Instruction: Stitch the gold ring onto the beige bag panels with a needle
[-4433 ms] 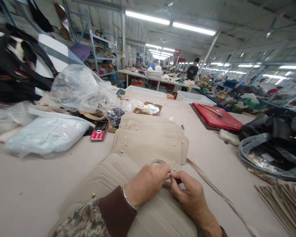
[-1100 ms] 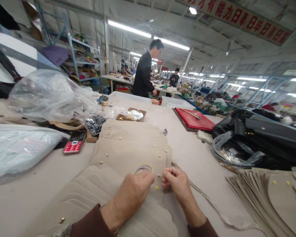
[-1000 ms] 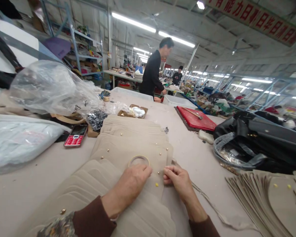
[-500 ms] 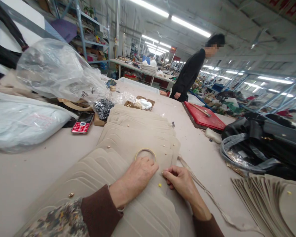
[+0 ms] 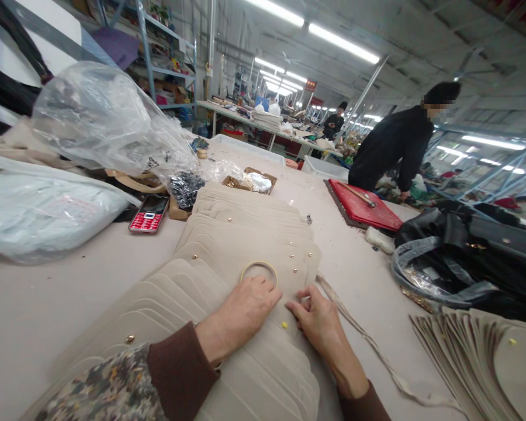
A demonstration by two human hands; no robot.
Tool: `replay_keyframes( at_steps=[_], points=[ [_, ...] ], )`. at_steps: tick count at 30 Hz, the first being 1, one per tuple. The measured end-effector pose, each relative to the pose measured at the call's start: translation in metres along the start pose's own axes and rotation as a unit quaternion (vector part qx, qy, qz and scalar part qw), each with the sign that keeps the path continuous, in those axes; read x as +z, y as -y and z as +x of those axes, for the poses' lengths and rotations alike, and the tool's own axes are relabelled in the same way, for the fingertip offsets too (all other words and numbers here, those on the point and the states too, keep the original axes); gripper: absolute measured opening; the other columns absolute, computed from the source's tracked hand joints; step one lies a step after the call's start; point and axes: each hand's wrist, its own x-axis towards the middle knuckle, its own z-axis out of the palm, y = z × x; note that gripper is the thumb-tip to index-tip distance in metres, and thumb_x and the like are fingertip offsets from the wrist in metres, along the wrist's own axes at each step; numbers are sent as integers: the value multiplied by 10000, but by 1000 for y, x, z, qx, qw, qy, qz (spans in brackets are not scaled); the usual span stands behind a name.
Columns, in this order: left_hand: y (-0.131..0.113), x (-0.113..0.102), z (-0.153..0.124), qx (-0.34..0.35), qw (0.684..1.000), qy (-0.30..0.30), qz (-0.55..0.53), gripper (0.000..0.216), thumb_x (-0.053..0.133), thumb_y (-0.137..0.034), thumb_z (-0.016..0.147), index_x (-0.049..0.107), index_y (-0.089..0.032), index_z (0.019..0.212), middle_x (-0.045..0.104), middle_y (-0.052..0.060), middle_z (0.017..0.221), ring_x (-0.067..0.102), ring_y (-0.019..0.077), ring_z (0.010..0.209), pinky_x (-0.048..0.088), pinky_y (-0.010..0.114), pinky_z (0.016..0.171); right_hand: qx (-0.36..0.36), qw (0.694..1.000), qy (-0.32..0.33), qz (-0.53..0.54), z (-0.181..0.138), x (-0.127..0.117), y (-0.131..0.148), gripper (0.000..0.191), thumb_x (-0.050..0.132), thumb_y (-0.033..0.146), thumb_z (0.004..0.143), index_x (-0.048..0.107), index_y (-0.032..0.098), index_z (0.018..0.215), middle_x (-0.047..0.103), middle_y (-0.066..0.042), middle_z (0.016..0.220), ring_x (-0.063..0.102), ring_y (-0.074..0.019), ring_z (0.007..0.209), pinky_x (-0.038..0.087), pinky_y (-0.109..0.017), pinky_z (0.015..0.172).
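Note:
My left hand (image 5: 245, 307) rests knuckles-up on a fanned row of beige leather panels (image 5: 241, 234), its fingers curled down just below a thin roll of tape (image 5: 258, 270). My right hand (image 5: 316, 320) lies beside it with thumb and fingers pinched together on the top panel's edge; what they pinch is too small to name. A small yellow dot (image 5: 284, 324) sits on the panel between my two hands. Gold studs dot the panels.
A red phone (image 5: 149, 213) and clear plastic bags (image 5: 100, 123) lie left. A red board (image 5: 363, 204) and black bags (image 5: 469, 245) are right, more fanned panels (image 5: 477, 356) at lower right. A person in black (image 5: 394, 152) bends over beyond the red board.
The person in black has walked from the far table rightward and now bends down past the red board. My hands stay on the same panel; the right hand shifted slightly toward me.

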Motion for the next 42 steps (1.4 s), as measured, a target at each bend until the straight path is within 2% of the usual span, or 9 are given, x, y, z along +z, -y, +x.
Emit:
replay_keyframes(
  at_steps=[3, 7, 15, 20, 24, 27, 30, 35, 42],
  points=[
    [0, -3, 0, -5, 1000, 6, 4, 126, 458, -140, 935, 572, -167, 889, 603, 64, 916, 526, 225, 841, 427, 351, 725, -19, 1000, 12, 15, -7, -2, -2, 178, 588, 330, 792, 652, 191, 700, 655, -19, 562, 591, -170, 505, 417, -252, 498],
    [1, -2, 0, -3, 1000, 4, 2, 130, 450, -120, 923, 567, -169, 892, 594, 68, 920, 516, 228, 844, 425, 363, 740, -58, 998, -4, -16, -11, -1, 1, 201, 572, 316, 820, 713, 198, 739, 725, -50, 739, 648, -196, 667, 442, -270, 636],
    [3, -1, -5, 26, 998, -55, -1, 131, 471, -70, 877, 543, -179, 865, 576, 46, 880, 501, 220, 825, 432, 358, 768, -61, 996, -24, -55, -7, 6, 12, 211, 546, 278, 831, 688, 198, 697, 678, -16, 649, 590, -154, 602, 386, -236, 600],
    [5, -3, -5, 25, 991, -109, -74, 142, 433, -104, 929, 549, -180, 897, 588, 27, 854, 546, 181, 783, 456, 289, 710, -54, 995, 76, -23, -7, -6, 15, 243, 530, 235, 803, 637, 167, 595, 584, 21, 539, 510, -115, 524, 312, -213, 506],
    [8, 4, -6, 52, 976, -152, -147, 206, 440, -131, 945, 540, -189, 1116, 656, 33, 923, 628, 164, 836, 502, 261, 747, -70, 987, 147, -8, -6, -15, 12, 337, 525, 238, 819, 581, 153, 498, 455, 51, 436, 391, -82, 446, 227, -215, 446],
    [8, 9, -7, 74, 969, -172, -163, 381, 437, -147, 955, 402, -193, 1331, 673, 68, 1072, 655, 175, 939, 531, 285, 812, -82, 994, 54, 48, -5, -16, 12, 211, 554, 243, 824, 698, 158, 696, 610, 21, 572, 501, -110, 519, 342, -212, 493],
    [9, 13, -8, 70, 973, -161, -151, 485, 444, -160, 954, 283, -188, 1411, 672, 94, 1100, 666, 200, 950, 555, 322, 800, -160, 979, -44, 115, -5, -15, 15, 185, 567, 231, 838, 712, 169, 933, 705, -40, 797, 601, -149, 652, 460, -242, 604],
    [6, 13, -8, 52, 979, -136, -145, 444, 459, -140, 941, 305, -165, 1357, 684, 97, 1039, 679, 215, 906, 567, 326, 744, -292, 949, -50, 106, -10, -7, 21, 181, 533, 159, 875, 679, 189, 979, 697, -58, 868, 629, -160, 760, 502, -266, 687],
    [5, 8, -8, 28, 981, -94, -167, 313, 454, -141, 947, 372, -208, 1242, 676, 49, 994, 673, 205, 901, 546, 310, 727, -288, 949, -69, 111, -13, -1, 21, 208, 491, 121, 880, 665, 194, 967, 700, -56, 864, 648, -164, 768, 510, -272, 714]
  ],
)
